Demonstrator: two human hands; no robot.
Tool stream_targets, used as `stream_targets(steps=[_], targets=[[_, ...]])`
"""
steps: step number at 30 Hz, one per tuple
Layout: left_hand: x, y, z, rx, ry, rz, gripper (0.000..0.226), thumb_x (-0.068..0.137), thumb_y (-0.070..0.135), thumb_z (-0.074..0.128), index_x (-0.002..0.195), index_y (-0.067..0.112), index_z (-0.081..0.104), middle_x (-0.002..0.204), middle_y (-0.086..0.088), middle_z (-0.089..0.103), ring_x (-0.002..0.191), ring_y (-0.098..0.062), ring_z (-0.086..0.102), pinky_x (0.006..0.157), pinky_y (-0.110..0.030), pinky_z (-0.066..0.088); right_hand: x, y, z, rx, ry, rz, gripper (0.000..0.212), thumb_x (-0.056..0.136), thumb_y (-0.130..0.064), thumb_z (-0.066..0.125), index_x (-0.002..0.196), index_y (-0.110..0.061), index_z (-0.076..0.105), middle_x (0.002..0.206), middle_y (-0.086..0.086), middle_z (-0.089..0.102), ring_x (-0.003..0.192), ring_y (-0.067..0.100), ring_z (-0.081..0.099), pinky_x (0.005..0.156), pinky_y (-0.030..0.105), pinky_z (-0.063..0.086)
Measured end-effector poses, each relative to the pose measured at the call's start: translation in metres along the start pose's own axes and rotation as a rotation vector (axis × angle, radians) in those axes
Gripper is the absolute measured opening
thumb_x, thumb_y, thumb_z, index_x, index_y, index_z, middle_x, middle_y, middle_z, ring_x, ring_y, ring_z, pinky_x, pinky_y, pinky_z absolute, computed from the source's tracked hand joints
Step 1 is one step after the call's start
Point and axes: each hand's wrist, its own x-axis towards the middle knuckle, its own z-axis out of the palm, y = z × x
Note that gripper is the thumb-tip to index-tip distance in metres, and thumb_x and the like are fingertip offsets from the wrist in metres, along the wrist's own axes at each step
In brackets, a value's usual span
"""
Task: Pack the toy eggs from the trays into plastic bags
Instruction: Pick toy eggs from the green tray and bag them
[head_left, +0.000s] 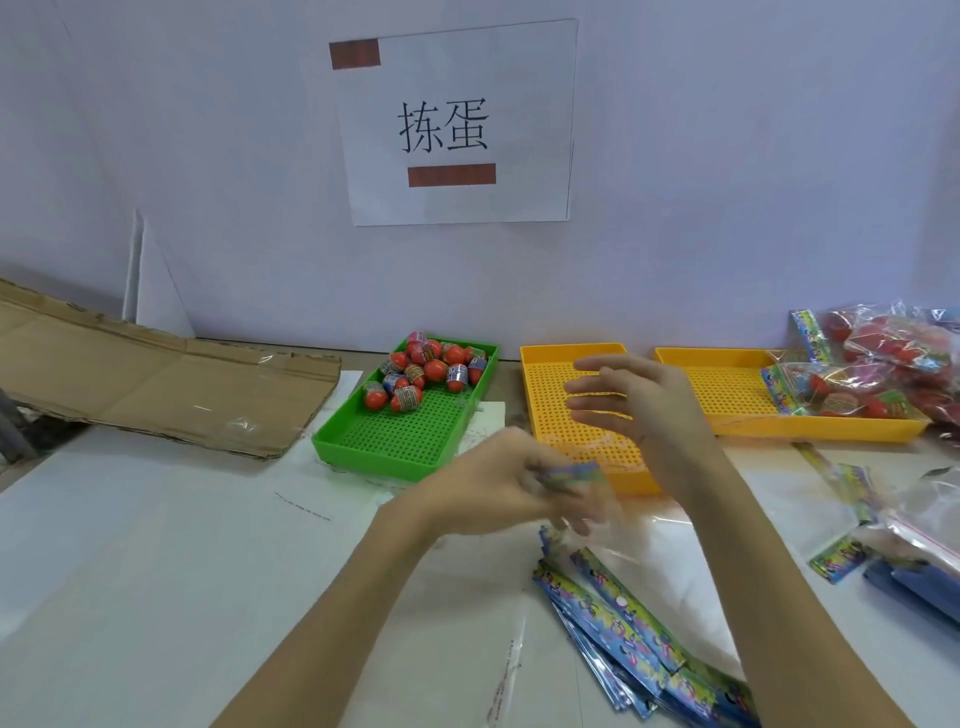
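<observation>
Several red toy eggs (426, 371) lie heaped at the far end of a green tray (395, 441). My left hand (493, 483) pinches the colourful header of a clear plastic bag (569, 475), lifted just above a fanned stack of more such bags (634, 629) on the table; the hand and bag are blurred. My right hand (634, 400) hovers with fingers straight and spread over the middle orange tray (576, 395), holding nothing. A second orange tray (727, 395) at the right holds packed bags of eggs (841, 395).
More filled bags (898, 338) pile up at the far right. Flattened cardboard (156, 374) lies at the left. A paper sign (457, 124) hangs on the white wall behind. Loose bags and blue items (914, 587) sit at the right edge.
</observation>
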Motion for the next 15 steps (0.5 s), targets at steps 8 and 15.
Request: stream_targets(steps=[8, 15], targets=[[0.004, -0.011, -0.028, -0.410, 0.994, -0.168, 0.015, 0.094, 0.022, 0.077, 0.091, 0.007, 0.077, 0.086, -0.005, 0.080, 0.062, -0.014, 0.073, 0.057, -0.023, 0.057, -0.003, -0.003, 0.001, 0.270, -0.318, 0.208, 0.073, 0.098, -0.068, 0.039, 0.127, -0.007, 0.068, 0.119, 0.017, 0.075, 0.110, 0.031, 0.074, 0.091, 0.038, 0.059], [0.005, -0.019, -0.027, -0.454, 0.971, -0.208, 0.024, 0.091, 0.028, 0.079, 0.094, 0.005, 0.076, 0.081, -0.005, 0.079, 0.069, -0.020, 0.076, 0.062, -0.027, 0.061, -0.010, 0.013, 0.019, -0.061, -0.187, -0.040, 0.011, 0.093, -0.017, 0.076, 0.097, -0.007, 0.079, 0.091, 0.010, 0.080, 0.085, 0.024, 0.078, 0.069, 0.025, 0.061]])
